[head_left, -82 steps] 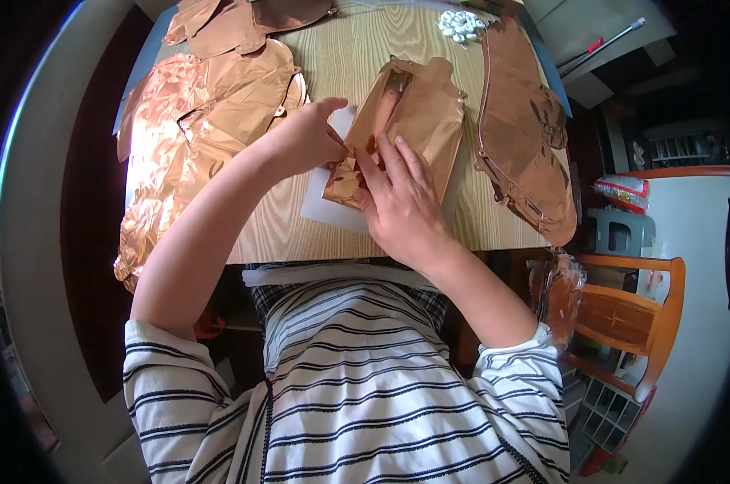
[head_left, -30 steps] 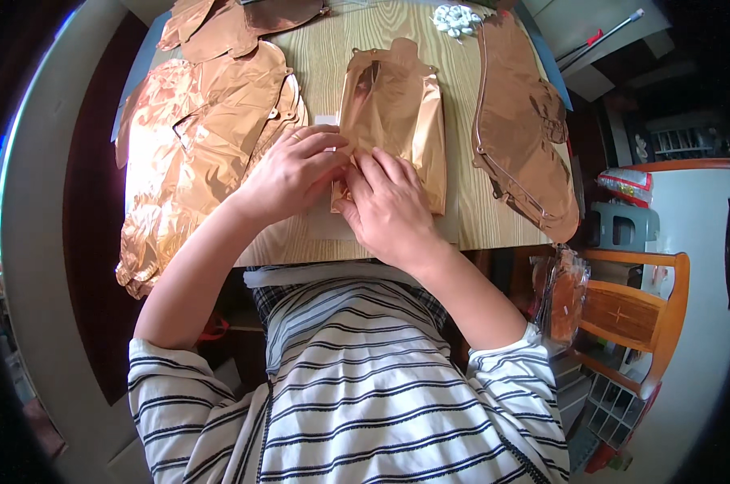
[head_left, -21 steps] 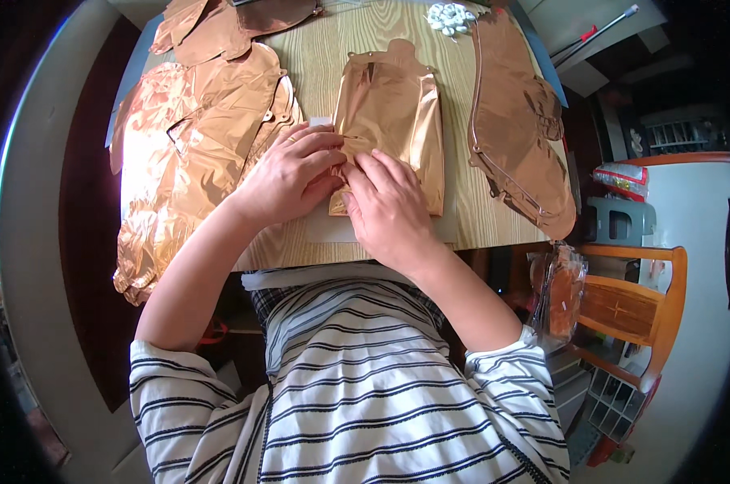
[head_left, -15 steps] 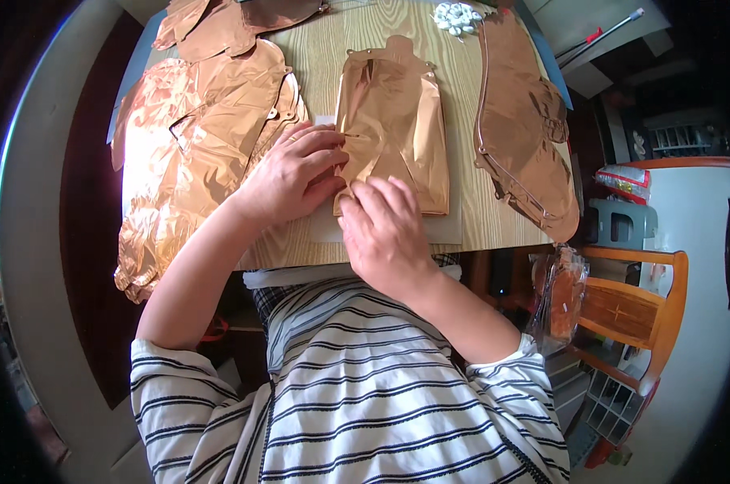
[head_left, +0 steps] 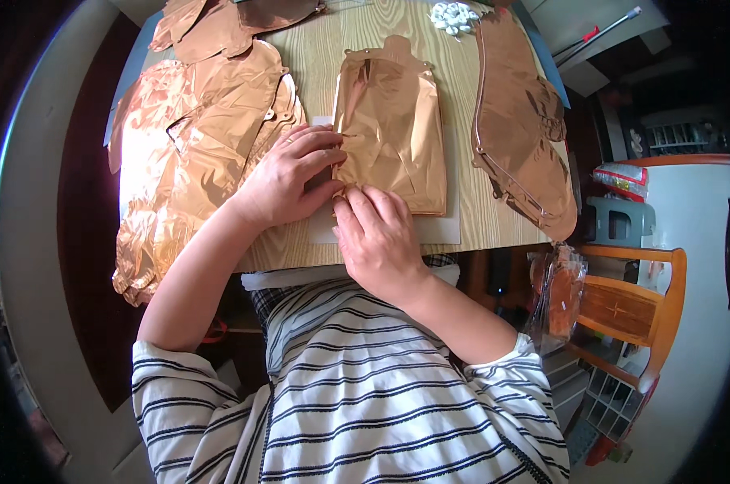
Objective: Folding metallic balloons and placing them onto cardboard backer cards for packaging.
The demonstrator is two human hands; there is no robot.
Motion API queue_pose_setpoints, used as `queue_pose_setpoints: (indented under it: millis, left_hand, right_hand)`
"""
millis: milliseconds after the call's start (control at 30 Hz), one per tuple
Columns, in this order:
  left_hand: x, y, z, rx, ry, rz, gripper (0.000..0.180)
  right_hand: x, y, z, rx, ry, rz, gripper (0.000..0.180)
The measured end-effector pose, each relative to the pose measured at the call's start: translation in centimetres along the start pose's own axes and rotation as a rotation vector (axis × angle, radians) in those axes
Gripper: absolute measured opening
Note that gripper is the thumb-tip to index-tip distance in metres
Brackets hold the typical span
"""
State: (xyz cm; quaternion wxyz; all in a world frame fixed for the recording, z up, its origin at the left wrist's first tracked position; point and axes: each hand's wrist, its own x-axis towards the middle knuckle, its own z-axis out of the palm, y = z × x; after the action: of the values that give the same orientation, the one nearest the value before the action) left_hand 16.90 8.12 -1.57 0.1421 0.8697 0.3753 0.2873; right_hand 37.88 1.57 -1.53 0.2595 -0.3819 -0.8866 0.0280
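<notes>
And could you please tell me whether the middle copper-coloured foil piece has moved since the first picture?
Yes: the middle foil piece has turned, its top swinging left relative to the white cluster on the table.

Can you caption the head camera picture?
Left hand and right hand touch a flat, shiny copper-coloured foil shape on a pale rectangular sheet.

From afar, I watch the left hand and right hand, close together.
Left lies farther, fingers bent rightward; right sits nearer, back upward, fingers curled; bare forearms slant inward.
</notes>
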Motion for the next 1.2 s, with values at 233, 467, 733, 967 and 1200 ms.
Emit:
queue_pose_setpoints:
  millis: [233,467,733,967,1200]
  left_hand:
    - [-0.1,-0.2,0.0,0.008,-0.024,0.007,0.041]
    - [-0.1,0.4,-0.6,0.034,-0.08,-0.011,0.057]
    - [-0.1,0.5,-0.7,0.055,-0.114,-0.035,0.064]
    - [0.1,0.5,-0.7,0.089,-0.125,-0.024,0.065]
    - [0.1,0.7,-0.5,0.092,-0.092,-0.014,0.058]
  right_hand:
    - [-1.0,-1.1,-0.1,-0.021,-0.066,0.054,0.054]
    - [-3.0,-0.2,-2.2,-0.119,-0.108,0.15,0.053]
    - [-3.8,0.6,-3.5,-0.18,-0.114,0.224,0.058]
    - [-2.6,-1.0,-1.2,-0.045,-0.136,0.194,0.06]
    - [-7.0,2.7,-3.9,-0.281,-0.086,0.298,0.058]
